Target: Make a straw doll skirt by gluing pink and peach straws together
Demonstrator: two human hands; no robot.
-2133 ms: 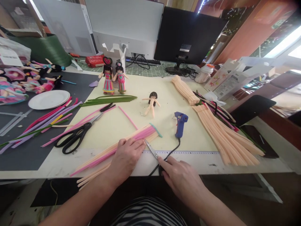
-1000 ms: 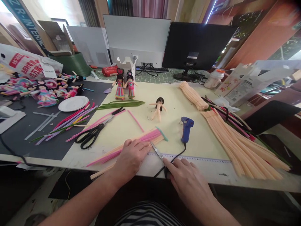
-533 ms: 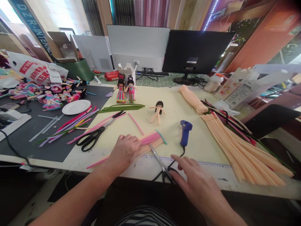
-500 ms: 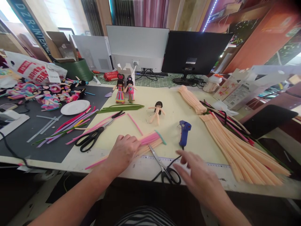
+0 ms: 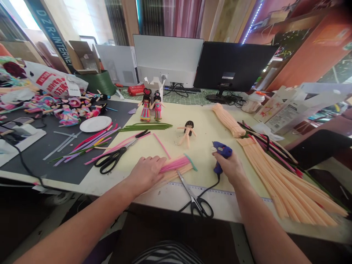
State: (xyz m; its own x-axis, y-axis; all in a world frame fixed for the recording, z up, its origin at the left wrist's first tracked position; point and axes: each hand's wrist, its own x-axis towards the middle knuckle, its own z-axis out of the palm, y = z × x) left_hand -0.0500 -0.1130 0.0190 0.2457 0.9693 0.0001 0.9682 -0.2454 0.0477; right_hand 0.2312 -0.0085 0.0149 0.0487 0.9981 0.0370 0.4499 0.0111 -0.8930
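Note:
My left hand (image 5: pixel 148 171) is closed on a flat bundle of pink pipe cleaners (image 5: pixel 176 163), with a teal strip (image 5: pixel 190 162) across its far end and peach stems along its lower edge. My right hand (image 5: pixel 229 167) has its fingers wrapped round the handle of a blue glue gun (image 5: pixel 222 149), whose nozzle points left. Its cord runs down towards the table edge. Between the hands lies a pair of scissors (image 5: pixel 192 194), blades touching or close to the bundle. Beyond the bundle rests a bare peach doll (image 5: pixel 187 132) with black hair.
Two dressed dolls (image 5: pixel 150 108) stand at the back. Green stems (image 5: pixel 147 127), black-handled scissors (image 5: pixel 112 157) and a white plate (image 5: pixel 95 124) are on the left, near a doll pile (image 5: pixel 67 108). Peach pipe cleaners (image 5: pixel 286 179) spread on the right. Monitors (image 5: pixel 233 66) stand behind.
My right hand has moved up from beside the cord and taken hold of the glue gun, which is now turned with its nozzle leftward. My left hand stays on the bundle. The view has shifted slightly.

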